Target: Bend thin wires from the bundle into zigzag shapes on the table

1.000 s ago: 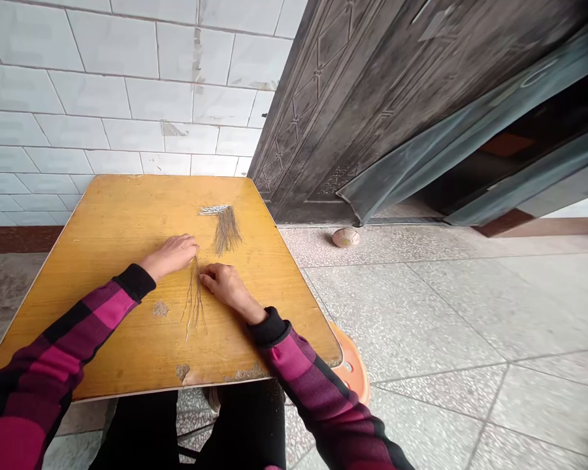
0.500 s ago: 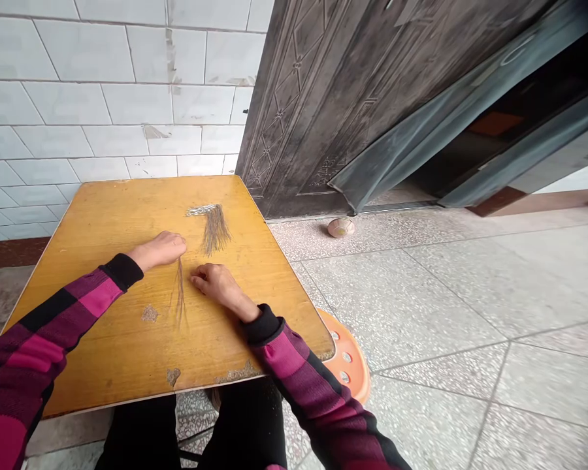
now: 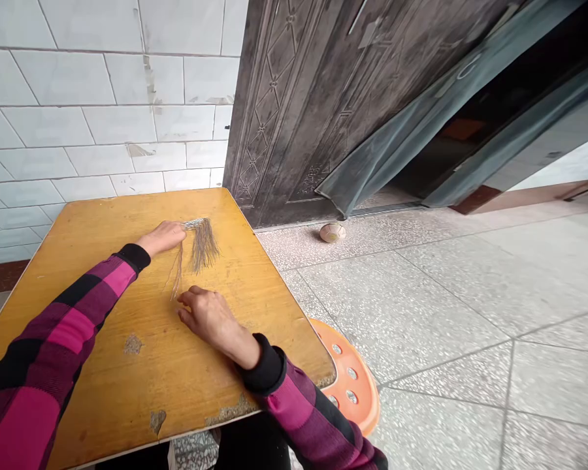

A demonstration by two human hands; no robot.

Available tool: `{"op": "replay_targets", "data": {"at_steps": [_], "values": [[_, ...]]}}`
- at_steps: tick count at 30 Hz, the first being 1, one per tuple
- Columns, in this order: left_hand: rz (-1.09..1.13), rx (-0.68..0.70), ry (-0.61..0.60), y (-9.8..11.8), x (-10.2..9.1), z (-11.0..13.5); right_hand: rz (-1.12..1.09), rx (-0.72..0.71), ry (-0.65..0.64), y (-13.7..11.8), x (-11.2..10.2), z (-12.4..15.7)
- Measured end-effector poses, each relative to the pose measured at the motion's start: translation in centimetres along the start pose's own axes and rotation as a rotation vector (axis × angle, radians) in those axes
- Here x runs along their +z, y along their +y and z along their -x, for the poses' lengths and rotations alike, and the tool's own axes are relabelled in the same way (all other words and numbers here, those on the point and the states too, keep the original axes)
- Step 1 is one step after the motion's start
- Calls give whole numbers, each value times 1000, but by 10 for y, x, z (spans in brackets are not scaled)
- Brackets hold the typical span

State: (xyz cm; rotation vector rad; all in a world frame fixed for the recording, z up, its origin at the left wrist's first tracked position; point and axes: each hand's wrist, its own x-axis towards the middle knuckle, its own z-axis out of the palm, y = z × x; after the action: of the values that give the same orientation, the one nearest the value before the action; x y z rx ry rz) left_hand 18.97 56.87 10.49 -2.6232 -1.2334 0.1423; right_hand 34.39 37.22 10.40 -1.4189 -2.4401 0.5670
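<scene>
My left hand [image 3: 163,237] is closed in a pinch on a few thin wire-like strands [image 3: 177,273], which hang from its fingertips over the tabletop. Its fingertips are right at the silvery end of a larger bundle of thin strands [image 3: 204,247] on the table; whether they touch it I cannot tell. That bundle's silver ends lie in a row, with the dark strands fanning toward me. Nearer to me, my right hand [image 3: 210,316] hovers low over the table, fingers loosely curled and apart, with nothing visible in them. It is just below the free ends of the held strands.
The yellow wooden table [image 3: 102,274] has chipped patches and a worn front edge. An orange stool [image 3: 357,391] with holes pokes out at its right. A ball [image 3: 332,232] lies on the floor by the dark carved door [image 3: 284,117]. White tiled wall stands behind.
My left hand has moved away from me to the bundle's silvery end, carrying the strands. My right hand has drawn back toward me and its fingers have loosened. The view has shifted slightly.
</scene>
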Motion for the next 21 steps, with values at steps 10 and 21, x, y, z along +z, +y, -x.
{"op": "replay_targets", "data": {"at_steps": [10,21], "values": [[-9,17,24,-4,5,-62,36,-3,-42,-7,-13,9],[50,91,-123,-6,-3,-110,43,-63,-49,-15,-21,16]]}}
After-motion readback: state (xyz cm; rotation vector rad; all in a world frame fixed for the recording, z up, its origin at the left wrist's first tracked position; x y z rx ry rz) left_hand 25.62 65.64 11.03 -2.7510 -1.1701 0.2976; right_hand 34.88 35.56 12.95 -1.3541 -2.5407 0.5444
